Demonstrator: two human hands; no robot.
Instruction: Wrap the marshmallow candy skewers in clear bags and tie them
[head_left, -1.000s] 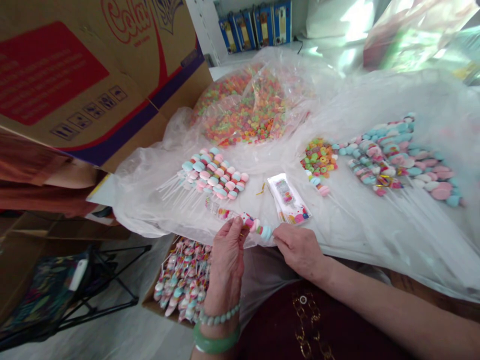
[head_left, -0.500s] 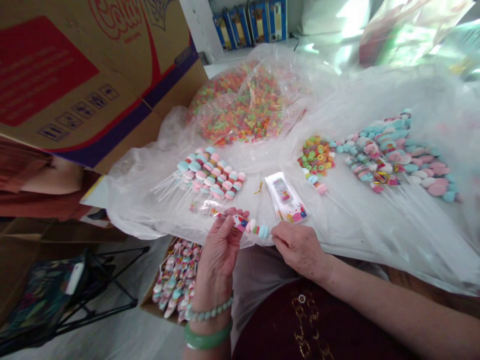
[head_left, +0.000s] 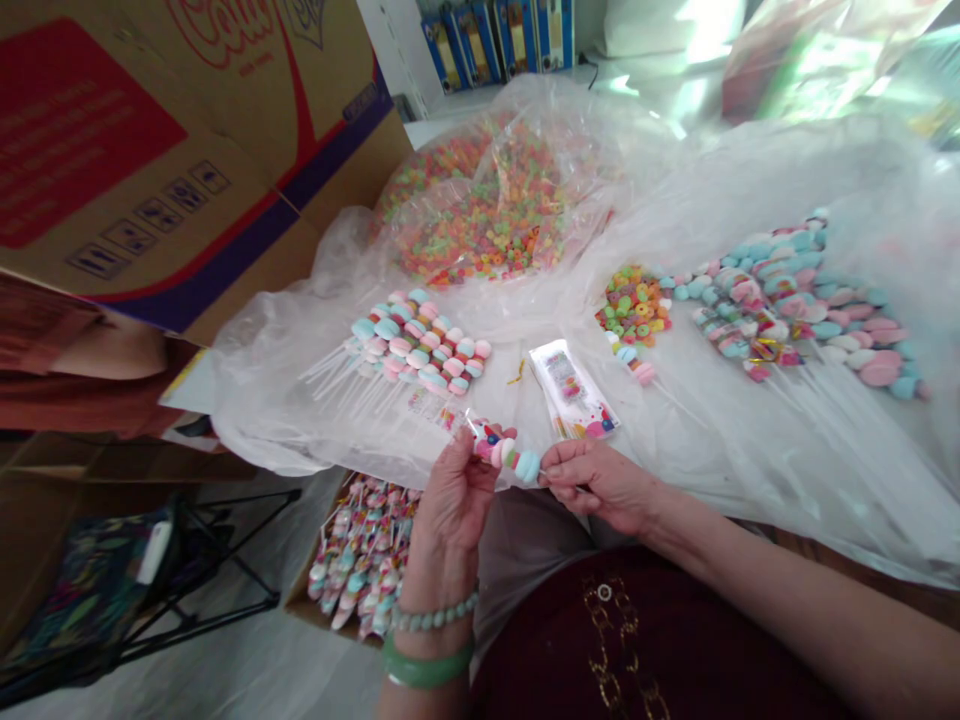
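Observation:
Between my hands is a marshmallow candy skewer (head_left: 527,466), its blue and pink pieces in plain sight. My left hand (head_left: 461,495) is closed on a clear printed plastic bag (head_left: 484,435), whose mouth is at the skewer's far pieces; how far they reach inside is hard to see. My right hand (head_left: 600,480) pinches the white stick just behind the blue marshmallow. A stack of printed bags (head_left: 574,390) lies just beyond the right hand. Left of it is a small gold twist tie (head_left: 516,372).
Several skewers (head_left: 420,340) lie at left on the plastic sheet (head_left: 712,440), more skewers (head_left: 862,330) at right. Ring candies (head_left: 634,305) are heaped mid-table, near a big candy bag (head_left: 480,210). A cardboard box (head_left: 247,200) stands left; a box of wrapped skewers (head_left: 360,570) sits below.
My left hand has shifted right and slightly down with the bag, nearer my right hand. The right hand has turned, so its pinching fingers show more. The view has tilted slightly.

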